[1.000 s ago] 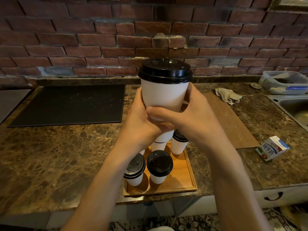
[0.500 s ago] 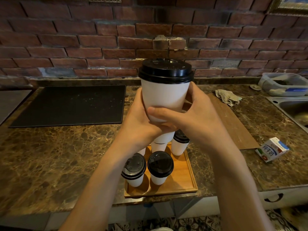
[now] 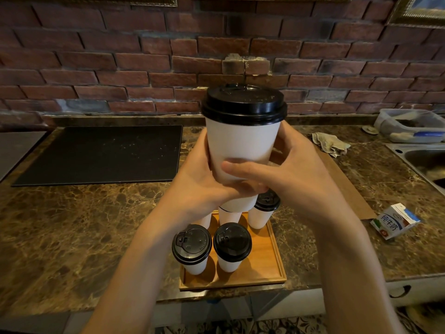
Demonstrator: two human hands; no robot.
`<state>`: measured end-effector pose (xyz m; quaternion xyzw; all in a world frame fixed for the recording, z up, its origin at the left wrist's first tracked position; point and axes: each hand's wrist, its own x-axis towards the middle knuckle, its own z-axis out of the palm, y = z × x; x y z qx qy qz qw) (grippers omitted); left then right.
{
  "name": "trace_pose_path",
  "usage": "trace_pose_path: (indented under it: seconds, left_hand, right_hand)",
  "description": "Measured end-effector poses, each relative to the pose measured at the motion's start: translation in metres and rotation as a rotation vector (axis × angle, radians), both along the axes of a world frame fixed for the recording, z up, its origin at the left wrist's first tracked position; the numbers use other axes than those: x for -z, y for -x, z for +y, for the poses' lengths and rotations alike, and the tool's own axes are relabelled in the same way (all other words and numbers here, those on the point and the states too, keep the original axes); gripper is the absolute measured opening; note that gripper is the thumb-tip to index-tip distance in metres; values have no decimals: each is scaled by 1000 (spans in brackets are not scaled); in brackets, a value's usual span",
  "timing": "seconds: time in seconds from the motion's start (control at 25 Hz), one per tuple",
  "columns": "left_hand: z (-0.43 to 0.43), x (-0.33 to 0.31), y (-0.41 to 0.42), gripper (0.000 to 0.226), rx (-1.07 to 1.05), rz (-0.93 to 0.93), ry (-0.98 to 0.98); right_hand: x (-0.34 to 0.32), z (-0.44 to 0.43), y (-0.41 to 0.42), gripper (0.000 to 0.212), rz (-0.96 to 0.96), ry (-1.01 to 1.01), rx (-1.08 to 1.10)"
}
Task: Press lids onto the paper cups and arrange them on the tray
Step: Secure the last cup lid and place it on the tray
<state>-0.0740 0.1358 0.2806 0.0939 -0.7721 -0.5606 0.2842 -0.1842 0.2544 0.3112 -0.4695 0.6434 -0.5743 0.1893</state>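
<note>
White paper cup [image 3: 242,150], black plastic lid [image 3: 244,104] on top, held up in the air by both hands above the front edge of the brown marble countertop [image 3: 72,225]. The left hand [image 3: 199,179] wraps the lower half from its side. The right hand [image 3: 289,172] closes in from the other side, its thumb lying across the near face of the cup. It's a firm two-handed grip, and neither hand holds anything else.

What's changed in the last second? Hardly anything. The height and the grip are the same, and the lid sits level round the rim just as it did then. I'd say the pressing on this one is done, and the person is checking the fit or pausing before setting it down.

Below the hands, the square wooden tray [image 3: 272,268] sits at the countertop's front edge. Two lidded cups stand just beside each other, one [image 3: 192,244] by the tray's near left corner and one [image 3: 232,242] at the middle of its near edge. A third [image 3: 266,203] is at the far right corner. Another white cup [image 3: 228,214] stands along the far edge, but its top is hidden, so I can't tell if it's lidded.

The near right corner is bare wood, so that's my guess for where this cup goes. It'll need care, because these tall, light cups would tip at a nudge.
</note>
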Motion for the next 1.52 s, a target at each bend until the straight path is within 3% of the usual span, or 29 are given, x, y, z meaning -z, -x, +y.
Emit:
trace_pose_path:
  seconds: [0.32,0.6,0.72,1.08,1.24,1.52]
  left_hand:
    - [-4,-1,-5,76,118,-16,-39]
    - [-7,3,-1,83,150,-26,-58]
    - [-9,4,-1,78,129,-29,-47]
    - [-7,7,6,95,-29,3,-39]
    - [-6,10,12,82,-88,14,-52]
    - [-10,17,16,84,-100,-19,-60]
  right_hand:
    - [5,2,12,62,-58,-24,-157]
    - [8,1,18,60,-98,-81,-222]
    - [8,-2,19,61,-72,-93,-197]
    - [6,-9,8,82,-24,-87,-46]
    - [10,-16,2,82,-1,-77,53]
    - [15,-21,0,82,0,-87,108]
